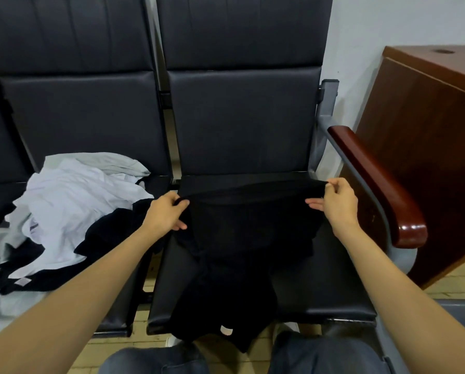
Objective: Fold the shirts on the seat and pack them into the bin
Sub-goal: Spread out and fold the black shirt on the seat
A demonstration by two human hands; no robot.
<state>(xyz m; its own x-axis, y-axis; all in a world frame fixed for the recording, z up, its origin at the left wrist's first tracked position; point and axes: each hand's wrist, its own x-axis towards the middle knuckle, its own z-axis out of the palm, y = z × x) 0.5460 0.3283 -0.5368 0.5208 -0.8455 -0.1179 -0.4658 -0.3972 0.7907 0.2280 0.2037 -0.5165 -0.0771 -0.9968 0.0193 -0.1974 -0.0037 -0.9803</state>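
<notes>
Item under handling: one black fabric shirt (242, 238), laid on the black padded vinyl seat (328, 287) at the right end of the row. Its near part hangs over the seat's front edge, above the person's denim-clad knees (155, 360). Its far edge is lifted off the cushion and drawn taut as a straight band between the two hands.

Left hand (166, 211): at the left end of that band, thumb and fingers pinching the cloth. Right hand (336, 203): at the right end, thumb and forefinger pinching the edge, the other fingers extended loosely. The hands are well apart, one at each side of the garment.

Adjacent seat to the left: a heap of white, pale grey and black shirts (72, 201), unfolded and crumpled (the count cannot be told). One black piece lies just beside the left forearm.

Right of the working seat: a glossy reddish wooden armrest (374, 184) on a grey metal frame, and beyond it a brown wooden cabinet (428, 130) against the white wall.
</notes>
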